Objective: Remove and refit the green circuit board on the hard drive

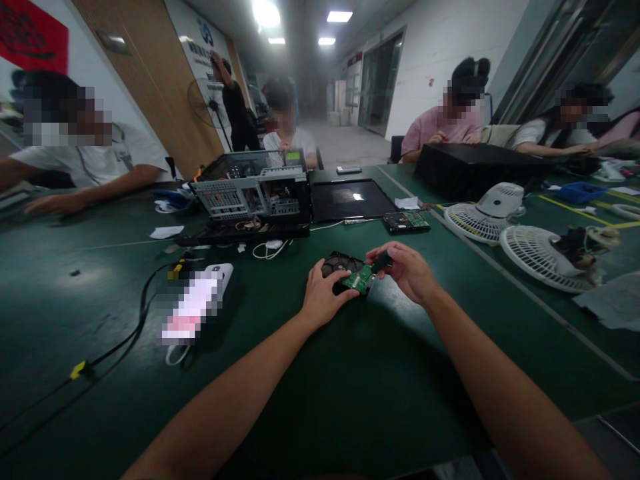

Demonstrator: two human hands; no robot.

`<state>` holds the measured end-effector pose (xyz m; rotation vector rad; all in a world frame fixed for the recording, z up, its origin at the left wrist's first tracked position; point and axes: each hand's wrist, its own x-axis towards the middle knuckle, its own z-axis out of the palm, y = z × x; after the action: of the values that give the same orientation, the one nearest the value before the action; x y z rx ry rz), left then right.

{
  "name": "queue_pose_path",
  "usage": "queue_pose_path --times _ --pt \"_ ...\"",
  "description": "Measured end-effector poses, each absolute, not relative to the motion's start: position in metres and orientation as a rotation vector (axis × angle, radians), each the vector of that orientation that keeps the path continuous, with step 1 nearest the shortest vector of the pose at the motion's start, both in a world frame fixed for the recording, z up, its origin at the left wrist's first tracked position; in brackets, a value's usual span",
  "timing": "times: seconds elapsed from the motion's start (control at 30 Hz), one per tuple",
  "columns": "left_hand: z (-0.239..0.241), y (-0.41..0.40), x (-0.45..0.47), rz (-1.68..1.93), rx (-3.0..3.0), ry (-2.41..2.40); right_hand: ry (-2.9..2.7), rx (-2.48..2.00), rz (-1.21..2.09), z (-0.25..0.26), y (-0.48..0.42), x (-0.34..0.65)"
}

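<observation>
A black hard drive (339, 265) lies on the dark green table (280, 373) in front of me. My left hand (323, 293) rests on the drive's near left side, fingers curled over it. My right hand (407, 270) pinches a small green circuit board (361, 276) and lifts its right end off the drive at a tilt. Part of the drive is hidden under both hands.
An open computer case (255, 190) and a black panel (350, 199) sit beyond the drive, with a second hard drive (406, 221) to the right. Two white fan grilles (543, 253) lie at the right. A phone and black cables (145, 300) lie left. Several people sit around the table.
</observation>
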<state>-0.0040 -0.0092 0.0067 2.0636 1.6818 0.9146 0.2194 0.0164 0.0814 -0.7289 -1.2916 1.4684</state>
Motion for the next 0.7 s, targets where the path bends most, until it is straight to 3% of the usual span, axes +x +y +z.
queue_pose_path --times 0.7 --pt "0.0077 -0.0095 -0.0045 0.920 2.063 1.670 -1.279 -0.703 1.523 0.0805 0.0194 0.2223"
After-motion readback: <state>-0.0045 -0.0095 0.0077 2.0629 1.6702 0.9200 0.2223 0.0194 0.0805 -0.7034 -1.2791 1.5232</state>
